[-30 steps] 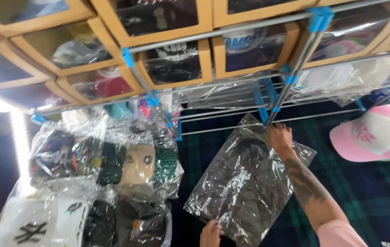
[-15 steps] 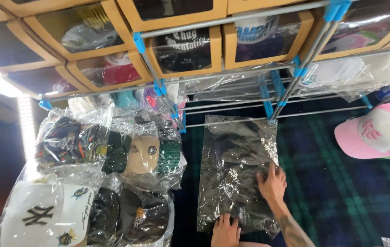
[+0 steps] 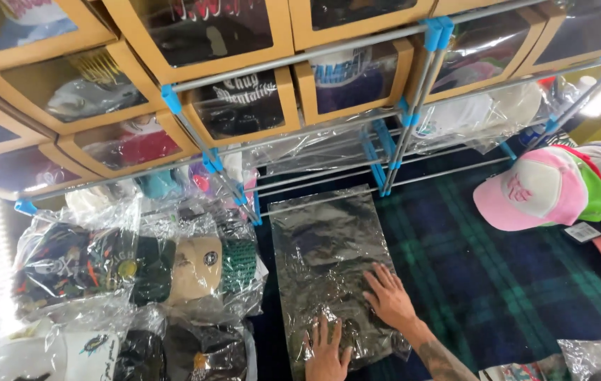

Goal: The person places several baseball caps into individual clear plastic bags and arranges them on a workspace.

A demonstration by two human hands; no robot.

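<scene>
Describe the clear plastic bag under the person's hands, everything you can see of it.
The clear plastic bag is a long, crinkled, glossy rectangle lying flat on the dark green-and-blue plaid surface, its far end near the rack's lowest bars. Something dark shows through it. The left hand and right hand press palms-down on its near end.

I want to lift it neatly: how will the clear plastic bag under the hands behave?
The clear plastic bag looks thin and wrinkled, so probably floppy and light. Its glossy film seems slippery. Both hands, left hand and right hand, lie flat on it, suggesting it springs up otherwise.
</scene>
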